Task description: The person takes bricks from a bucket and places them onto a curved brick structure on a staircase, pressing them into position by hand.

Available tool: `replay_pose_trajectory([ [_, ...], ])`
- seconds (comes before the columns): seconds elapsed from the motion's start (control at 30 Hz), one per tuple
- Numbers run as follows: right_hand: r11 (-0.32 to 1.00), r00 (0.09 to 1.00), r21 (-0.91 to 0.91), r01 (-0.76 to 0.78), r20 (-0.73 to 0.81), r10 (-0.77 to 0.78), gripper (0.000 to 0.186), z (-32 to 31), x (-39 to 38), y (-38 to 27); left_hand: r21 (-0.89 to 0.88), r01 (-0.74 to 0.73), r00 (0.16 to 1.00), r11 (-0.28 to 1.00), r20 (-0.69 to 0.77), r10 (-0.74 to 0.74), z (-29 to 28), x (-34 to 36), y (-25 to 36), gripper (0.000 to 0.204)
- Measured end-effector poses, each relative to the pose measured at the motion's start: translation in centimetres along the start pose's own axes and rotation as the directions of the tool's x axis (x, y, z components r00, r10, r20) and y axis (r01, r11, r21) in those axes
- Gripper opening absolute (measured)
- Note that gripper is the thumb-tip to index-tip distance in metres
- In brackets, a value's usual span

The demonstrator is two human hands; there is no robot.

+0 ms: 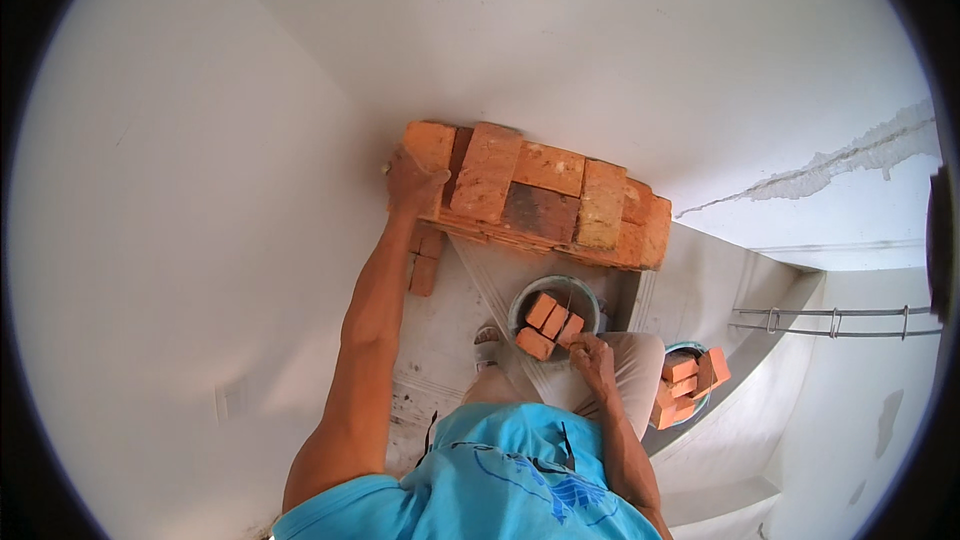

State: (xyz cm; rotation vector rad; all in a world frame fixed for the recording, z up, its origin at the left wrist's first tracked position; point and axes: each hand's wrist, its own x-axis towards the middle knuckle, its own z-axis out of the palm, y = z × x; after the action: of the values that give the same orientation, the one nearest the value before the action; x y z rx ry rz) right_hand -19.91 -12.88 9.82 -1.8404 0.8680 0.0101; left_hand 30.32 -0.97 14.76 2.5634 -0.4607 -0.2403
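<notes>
A stack of orange-red bricks (pixel 545 168) stands against the wall in front of me. My left hand (pixel 412 182) reaches to its left end, thumb and fingers spanning a brick (pixel 430 143) on the top layer. Below the stack is a round bucket (pixel 514 308) with several bricks (pixel 543 310) in it. My right hand (pixel 596 360) is closed at the bucket's right near edge, beside a brick (pixel 570 328). What its fingers grip is hidden from this view.
A second bucket (pixel 704 406) heaped with bricks (pixel 681 372) stands on a step to my right. More bricks (pixel 425 265) sit low beside my left forearm. A white wall (pixel 190 210) rises close at left. Metal bars (pixel 835 322) project at right.
</notes>
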Motion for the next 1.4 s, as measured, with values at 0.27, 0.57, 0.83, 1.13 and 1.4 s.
replay_pose_trajectory([
  [0.27,0.991,0.99,-0.013,-0.133,0.052,0.133,0.033,0.8,-0.6,2.3,0.001,0.046,0.996,0.999,0.076,-0.046,0.6,1.3,0.3,0.121],
  [0.57,0.984,0.982,0.029,-0.173,0.086,0.17,0.033,1.5,0.3,0.0,0.122,-0.042,0.998,0.992,-0.039,0.047,2.6,4.2,-2.8,0.122],
  [0.83,0.988,0.988,0.07,-0.141,0.077,0.135,0.034,1.7,0.5,0.8,0.076,-0.023,0.997,0.997,0.08,0.017,1.6,4.9,-1.3,0.123],
  [1.13,0.997,0.996,0.048,-0.066,0.069,0.063,0.03,2.6,1.8,0.5,0.076,-0.018,0.997,0.997,0.07,0.012,1.7,4.5,-1.7,0.126],
  [1.4,0.992,0.99,0.013,-0.128,0.061,0.127,0.035,4.2,1.9,0.4,0.123,-0.22,0.97,0.968,-0.075,0.23,2.7,1.8,0.6,0.117],
])
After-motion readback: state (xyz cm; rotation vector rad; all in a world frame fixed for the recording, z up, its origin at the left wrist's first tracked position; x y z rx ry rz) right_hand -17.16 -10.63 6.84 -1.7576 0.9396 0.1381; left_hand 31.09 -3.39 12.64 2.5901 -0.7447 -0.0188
